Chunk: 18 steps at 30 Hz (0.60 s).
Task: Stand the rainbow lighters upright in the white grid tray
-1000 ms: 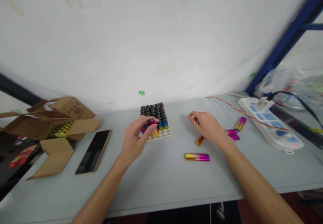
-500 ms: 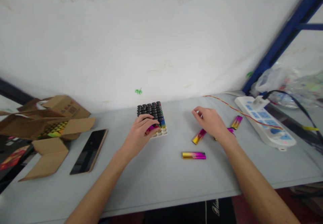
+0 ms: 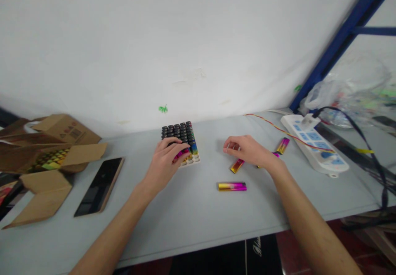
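A white tray [image 3: 194,160] with round holes stands against the back of the table, holding rows of upright lighters [image 3: 182,131] with black tops. My left hand [image 3: 165,158] lies over its front left part, fingers closed around a pink-and-yellow lighter [image 3: 178,156] that they partly cover. To the right, my right hand [image 3: 246,149] hovers over loose lighters, its fingers loosely curled with a gap to the thumb and nothing seen between them. One loose lighter [image 3: 237,166] sticks out below this hand. Another lighter [image 3: 232,186] lies flat nearer the front edge.
On the left are an open cardboard box [image 3: 71,132] with more lighters inside and a dark phone [image 3: 99,186]. A white power strip [image 3: 315,145] with a plug and cables lies at right, a red-yellow wire [image 3: 278,128] across it. Behind rises a white wall [image 3: 185,39].
The whole view has shifted slightly. My right hand has moved a little left, towards the tray, with its fingers lower. My left hand stays at the tray with the lighter.
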Each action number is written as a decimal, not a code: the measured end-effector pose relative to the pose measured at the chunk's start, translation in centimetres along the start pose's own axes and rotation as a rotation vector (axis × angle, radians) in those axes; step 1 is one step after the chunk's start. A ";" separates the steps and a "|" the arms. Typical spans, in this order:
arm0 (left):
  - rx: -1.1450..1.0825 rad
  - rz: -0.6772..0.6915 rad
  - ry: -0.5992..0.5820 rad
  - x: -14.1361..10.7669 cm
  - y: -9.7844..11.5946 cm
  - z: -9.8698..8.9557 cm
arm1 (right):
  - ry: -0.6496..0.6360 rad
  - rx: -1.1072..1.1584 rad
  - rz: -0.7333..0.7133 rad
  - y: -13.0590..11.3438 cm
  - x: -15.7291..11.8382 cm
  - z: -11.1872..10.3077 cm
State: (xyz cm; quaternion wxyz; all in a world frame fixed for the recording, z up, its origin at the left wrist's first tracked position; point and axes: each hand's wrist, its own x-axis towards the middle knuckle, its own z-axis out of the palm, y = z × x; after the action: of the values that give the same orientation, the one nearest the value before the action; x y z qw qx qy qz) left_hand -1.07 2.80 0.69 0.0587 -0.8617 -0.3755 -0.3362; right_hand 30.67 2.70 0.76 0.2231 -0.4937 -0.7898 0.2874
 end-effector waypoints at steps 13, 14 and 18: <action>-0.066 -0.034 -0.111 0.4 0.0 -1.1 | -0.183 -0.085 -0.014 2.4 -1.8 -1.7; -0.077 -0.037 -0.125 0.4 -0.2 -1.3 | -0.200 -0.081 -0.019 2.3 -1.9 -1.8; -0.105 0.001 -0.182 0.5 -0.6 -1.3 | -0.242 -0.093 -0.021 2.1 -1.9 -1.9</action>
State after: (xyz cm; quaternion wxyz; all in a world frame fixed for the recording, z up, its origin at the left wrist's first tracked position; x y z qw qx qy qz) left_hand -1.89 3.09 1.90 -0.0206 -0.8908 -0.3607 -0.2755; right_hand 34.02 2.12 0.62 0.1062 -0.4569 -0.8287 0.3053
